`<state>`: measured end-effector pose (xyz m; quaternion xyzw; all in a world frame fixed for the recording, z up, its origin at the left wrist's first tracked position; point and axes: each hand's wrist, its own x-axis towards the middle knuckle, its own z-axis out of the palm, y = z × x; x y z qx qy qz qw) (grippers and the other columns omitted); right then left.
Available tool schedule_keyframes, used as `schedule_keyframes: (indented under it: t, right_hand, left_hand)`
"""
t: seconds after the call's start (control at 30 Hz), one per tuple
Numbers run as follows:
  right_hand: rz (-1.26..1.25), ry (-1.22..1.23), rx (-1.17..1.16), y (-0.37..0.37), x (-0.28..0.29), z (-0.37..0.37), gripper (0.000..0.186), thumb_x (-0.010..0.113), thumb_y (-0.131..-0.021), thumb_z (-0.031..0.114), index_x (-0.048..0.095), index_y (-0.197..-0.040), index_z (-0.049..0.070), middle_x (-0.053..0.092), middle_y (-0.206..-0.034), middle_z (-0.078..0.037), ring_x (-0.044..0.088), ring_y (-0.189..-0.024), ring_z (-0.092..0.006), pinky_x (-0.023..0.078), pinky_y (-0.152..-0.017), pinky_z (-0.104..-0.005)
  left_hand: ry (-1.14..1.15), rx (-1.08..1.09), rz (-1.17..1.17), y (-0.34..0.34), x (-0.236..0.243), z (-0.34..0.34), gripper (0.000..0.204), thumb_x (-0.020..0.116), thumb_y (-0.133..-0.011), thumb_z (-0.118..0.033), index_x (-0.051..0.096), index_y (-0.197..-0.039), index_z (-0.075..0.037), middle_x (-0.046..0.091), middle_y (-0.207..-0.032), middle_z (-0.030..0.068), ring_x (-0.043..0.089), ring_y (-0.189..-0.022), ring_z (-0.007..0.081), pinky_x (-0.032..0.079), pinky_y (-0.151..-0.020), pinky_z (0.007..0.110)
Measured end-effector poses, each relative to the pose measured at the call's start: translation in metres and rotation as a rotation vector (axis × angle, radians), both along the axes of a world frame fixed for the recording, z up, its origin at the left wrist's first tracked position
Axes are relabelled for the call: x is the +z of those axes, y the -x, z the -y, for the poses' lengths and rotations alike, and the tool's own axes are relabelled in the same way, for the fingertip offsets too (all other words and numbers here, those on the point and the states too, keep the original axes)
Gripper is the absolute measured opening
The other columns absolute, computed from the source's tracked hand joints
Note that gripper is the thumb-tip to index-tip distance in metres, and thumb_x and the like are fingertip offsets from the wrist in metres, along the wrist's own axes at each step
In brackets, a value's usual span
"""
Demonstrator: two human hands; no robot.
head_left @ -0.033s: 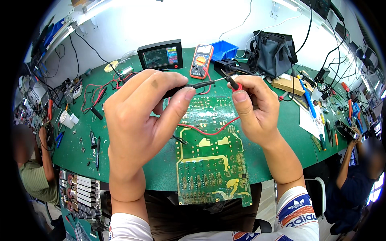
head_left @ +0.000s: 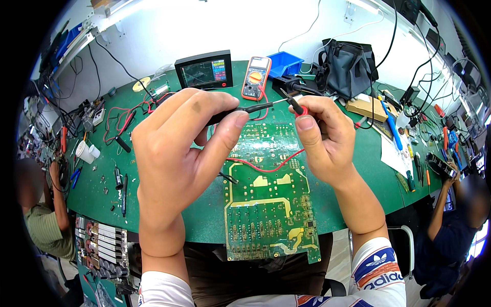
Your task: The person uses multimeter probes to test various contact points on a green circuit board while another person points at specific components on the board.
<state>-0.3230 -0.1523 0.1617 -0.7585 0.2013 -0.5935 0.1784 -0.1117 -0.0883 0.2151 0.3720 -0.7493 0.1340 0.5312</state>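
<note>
My left hand [head_left: 179, 138] pinches a black test probe [head_left: 258, 108], its thin metal tip pointing right. Between thumb and fingers of my right hand [head_left: 327, 140] is a test probe with a black front and red collar [head_left: 299, 109], its tip angled up and to the left. The two metal tips cross or lie very close; whether they touch I cannot tell. Below both hands lies a large green circuit board [head_left: 263, 204], its near end past the table edge. A red lead [head_left: 266, 170] sags across it. An orange and grey multimeter [head_left: 255, 78] stands beyond, with a red lead near its base.
On the green table [head_left: 163, 225] are a black-framed screen [head_left: 204, 70], a blue bin [head_left: 285, 65] and a dark bag [head_left: 350, 69] at the back. Pens, cables and a white cup [head_left: 85, 152] lie left; tools crowd the right. A person sits on each side.
</note>
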Motion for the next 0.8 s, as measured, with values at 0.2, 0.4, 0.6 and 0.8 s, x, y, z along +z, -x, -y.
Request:
schedule_keyframes:
  t: [0.2, 0.4, 0.6, 0.8]
  right_hand:
    - [-0.010, -0.006, 0.002, 0.0003, 0.0001, -0.0005, 0.024, 0.066, -0.096, 0.022, 0.064, -0.105, 0.000, 0.059, -0.073, -0.003, 0.050, -0.062, -0.0087, 0.040, -0.055, -0.0239]
    - [-0.021, 0.038, -0.002, -0.0009, 0.0011, 0.0004, 0.026, 0.063, -0.098, 0.024, 0.064, -0.103, -0.001, 0.060, -0.075, -0.006, 0.053, -0.061, -0.0121, 0.041, -0.055, -0.0261]
    - [-0.026, 0.101, 0.006, -0.0019, 0.0002, 0.0047, 0.026, 0.060, -0.099, 0.023, 0.064, -0.103, -0.002, 0.060, -0.075, -0.008, 0.054, -0.062, -0.0163, 0.042, -0.057, -0.0283]
    - [-0.039, 0.078, 0.009, -0.0025, 0.0004, 0.0027, 0.026, 0.059, -0.099, 0.023, 0.064, -0.103, -0.003, 0.058, -0.073, -0.008, 0.053, -0.062, -0.0175, 0.042, -0.056, -0.0298]
  left_hand:
    - [0.006, -0.001, 0.011, -0.0005, 0.0006, 0.0001, 0.011, 0.076, -0.080, -0.003, 0.068, -0.087, -0.002, 0.065, -0.073, 0.0058, 0.055, -0.055, 0.0126, 0.040, -0.045, 0.025]
    - [0.014, -0.013, 0.015, -0.0014, 0.0002, 0.0011, 0.011, 0.076, -0.079, -0.002, 0.068, -0.087, -0.002, 0.065, -0.073, 0.0062, 0.055, -0.055, 0.0125, 0.040, -0.046, 0.025]
    - [0.006, -0.009, 0.030, -0.0023, -0.0006, 0.0016, 0.012, 0.076, -0.080, -0.003, 0.069, -0.089, -0.001, 0.065, -0.075, 0.0054, 0.053, -0.055, 0.0104, 0.038, -0.047, 0.023]
    - [0.003, -0.010, 0.053, -0.0051, -0.0015, 0.0016, 0.012, 0.076, -0.081, -0.005, 0.070, -0.091, -0.001, 0.066, -0.078, 0.0037, 0.051, -0.058, 0.0058, 0.035, -0.049, 0.019]
